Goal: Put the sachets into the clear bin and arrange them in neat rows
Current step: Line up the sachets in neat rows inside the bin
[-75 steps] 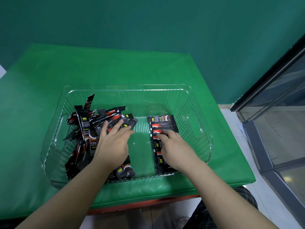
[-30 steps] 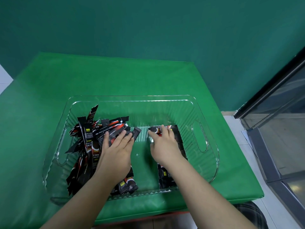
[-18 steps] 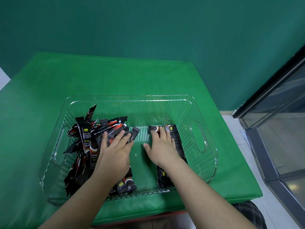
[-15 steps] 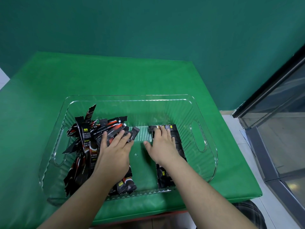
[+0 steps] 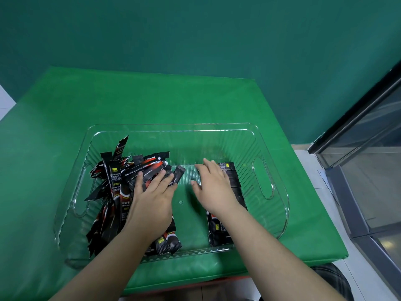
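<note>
Clear ribbed plastic bin (image 5: 256,148), glossy black foil-like sachets (image 5: 117,181), smooth, faintly shiny green pad (image 5: 152,101).

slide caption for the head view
Both hands sort black sachets inside a clear bin on green padding.

Upright black sachet (image 5: 116,183) in the loose pile, small yellow logo square near its top, white line beginning "INSTANT COFFE" under it, larger white Chinese characters below, other sachets' print too small or blurred to read
</note>
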### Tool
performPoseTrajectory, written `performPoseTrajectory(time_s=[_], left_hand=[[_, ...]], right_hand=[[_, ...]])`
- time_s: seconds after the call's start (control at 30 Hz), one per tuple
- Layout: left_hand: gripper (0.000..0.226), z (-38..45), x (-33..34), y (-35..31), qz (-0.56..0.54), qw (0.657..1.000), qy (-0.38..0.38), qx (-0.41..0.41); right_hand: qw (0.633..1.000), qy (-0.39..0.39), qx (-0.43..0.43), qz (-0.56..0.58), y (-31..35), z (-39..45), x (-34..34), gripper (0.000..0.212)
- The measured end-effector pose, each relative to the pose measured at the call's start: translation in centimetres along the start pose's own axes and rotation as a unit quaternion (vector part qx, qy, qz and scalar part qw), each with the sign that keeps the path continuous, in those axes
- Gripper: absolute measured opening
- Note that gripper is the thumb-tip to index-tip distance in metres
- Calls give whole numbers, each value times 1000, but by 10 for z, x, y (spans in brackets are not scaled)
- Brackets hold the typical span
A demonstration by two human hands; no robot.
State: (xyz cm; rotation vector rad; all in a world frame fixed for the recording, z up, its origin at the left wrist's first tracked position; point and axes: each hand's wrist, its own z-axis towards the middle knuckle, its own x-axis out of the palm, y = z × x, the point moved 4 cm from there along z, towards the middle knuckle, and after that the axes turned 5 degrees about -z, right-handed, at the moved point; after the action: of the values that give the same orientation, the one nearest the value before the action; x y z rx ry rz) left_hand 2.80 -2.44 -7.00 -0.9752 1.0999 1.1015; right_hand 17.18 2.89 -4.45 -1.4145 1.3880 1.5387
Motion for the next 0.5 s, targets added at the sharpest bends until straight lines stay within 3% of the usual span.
performPoseTrajectory(time_s=[0.17,0.37,0.5], left_hand=[[49,-1,0,0,-14,1000,-11,-9],[48,-2,0,0,-15,999,-39,-21],[50,-1,0,0,-18,998,-51,-38]], right_hand=[[992,12,-113,-53,28,14,4,42],[990,9,-117,-76,33,25,16,43],[986,-7,-120,-118,34,25,13,32]])
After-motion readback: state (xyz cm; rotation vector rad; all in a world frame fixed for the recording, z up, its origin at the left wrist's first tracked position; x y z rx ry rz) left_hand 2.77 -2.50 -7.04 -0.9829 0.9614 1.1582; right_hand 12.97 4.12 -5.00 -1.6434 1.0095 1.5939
